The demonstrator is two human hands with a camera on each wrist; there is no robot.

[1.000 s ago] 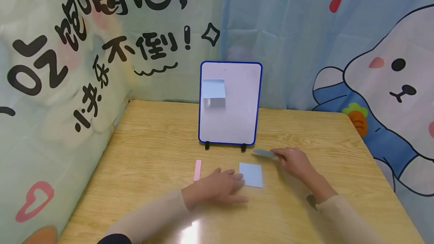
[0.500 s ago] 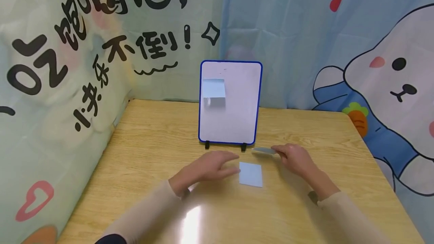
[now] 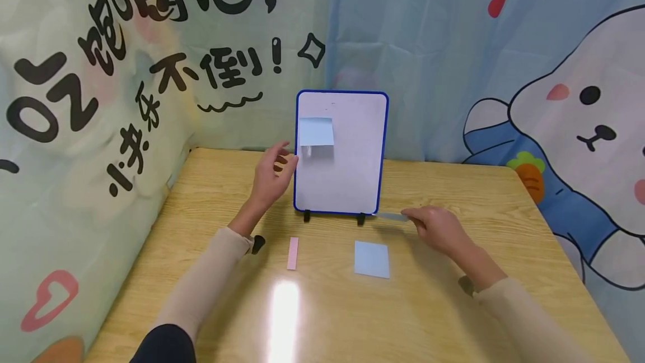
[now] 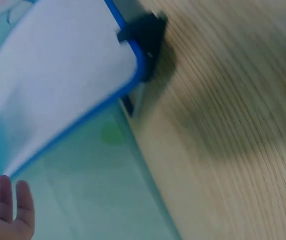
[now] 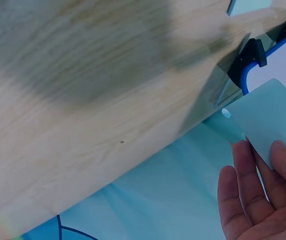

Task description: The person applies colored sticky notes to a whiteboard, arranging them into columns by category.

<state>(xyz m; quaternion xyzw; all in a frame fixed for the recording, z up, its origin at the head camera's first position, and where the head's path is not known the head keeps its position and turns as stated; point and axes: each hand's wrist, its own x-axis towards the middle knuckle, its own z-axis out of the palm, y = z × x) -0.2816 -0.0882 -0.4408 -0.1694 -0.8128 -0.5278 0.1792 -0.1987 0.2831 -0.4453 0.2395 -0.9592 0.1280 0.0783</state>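
The right grip (image 3: 437,232) pinches a pale paper (image 5: 268,111) by its end, near a bottom corner of the white board (image 3: 347,181). The left grip (image 3: 270,178), loose and wide, is beside the board's other edge, near the blue note (image 3: 316,131).

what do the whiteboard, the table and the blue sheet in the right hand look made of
Whiteboard: probably coated panel, given its smooth white face; evenly blue frame, possibly plastic.
Table: wood or wood-look laminate; grain shows, and a bright reflection suggests gloss.
Blue sheet: likely matte paper; thin, no clear shine.
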